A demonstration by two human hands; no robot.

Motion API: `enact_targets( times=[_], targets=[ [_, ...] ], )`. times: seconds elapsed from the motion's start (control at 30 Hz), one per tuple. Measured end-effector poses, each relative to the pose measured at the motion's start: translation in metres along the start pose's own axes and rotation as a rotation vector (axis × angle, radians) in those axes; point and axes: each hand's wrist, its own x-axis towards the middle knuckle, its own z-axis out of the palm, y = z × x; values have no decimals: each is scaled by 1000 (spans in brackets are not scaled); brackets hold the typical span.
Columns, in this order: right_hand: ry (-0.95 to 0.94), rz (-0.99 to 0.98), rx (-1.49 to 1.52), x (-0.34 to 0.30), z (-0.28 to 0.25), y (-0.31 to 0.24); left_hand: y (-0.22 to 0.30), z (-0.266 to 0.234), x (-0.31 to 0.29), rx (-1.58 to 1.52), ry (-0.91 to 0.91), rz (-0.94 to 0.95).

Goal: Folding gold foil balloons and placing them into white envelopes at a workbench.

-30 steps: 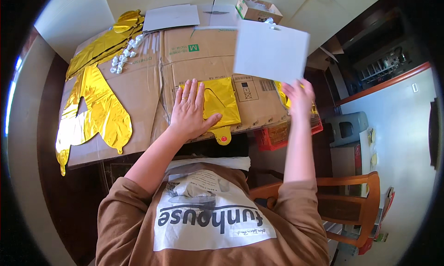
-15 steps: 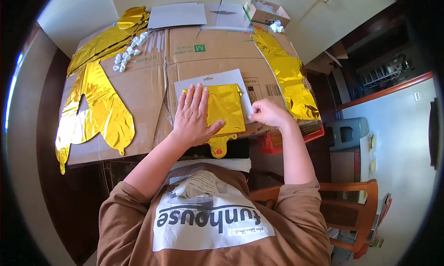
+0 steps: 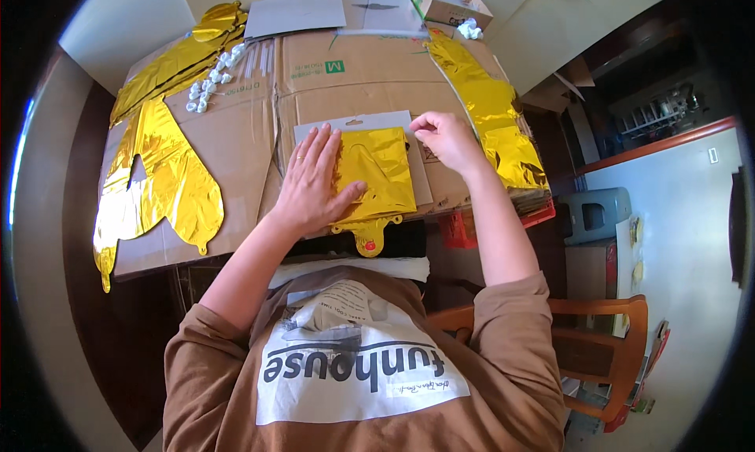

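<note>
A folded gold foil balloon (image 3: 377, 169) lies on a white card (image 3: 385, 119) with a hanging slot at its top, near the table's front edge. The balloon's tabbed neck (image 3: 370, 238) hangs over that edge. My left hand (image 3: 314, 183) presses flat on the balloon's left side, fingers stretched and thumb apart. My right hand (image 3: 448, 140) is closed in a pinch beside the card's upper right corner. What its fingertips hold, if anything, is too small to make out.
Flattened cardboard (image 3: 228, 153) covers the table. An A-shaped foil balloon (image 3: 169, 169) lies left, gold foil strips (image 3: 487, 106) right, more foil (image 3: 177, 67) far left. White ribbon rolls (image 3: 208, 86), grey-white cards (image 3: 295, 14) and an open box (image 3: 448, 5) sit farther back.
My right hand has moved away from me, from the card's lower right edge to near its upper right corner. My left hand has shifted slightly left, still flat on the foil.
</note>
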Motion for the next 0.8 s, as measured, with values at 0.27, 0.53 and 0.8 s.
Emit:
enact_targets(
  times=[0.27,0.53,0.8],
  targets=[
    [85,-272,-224,-82,2,-50,-15,-6,4,7,42,23],
    [195,-692,-643,-108,41,-38,-15,-18,30,-30,24,65],
    [390,-856,-741,-77,21,-52,-26,-34,68,-219,-146,-141]
  ],
)
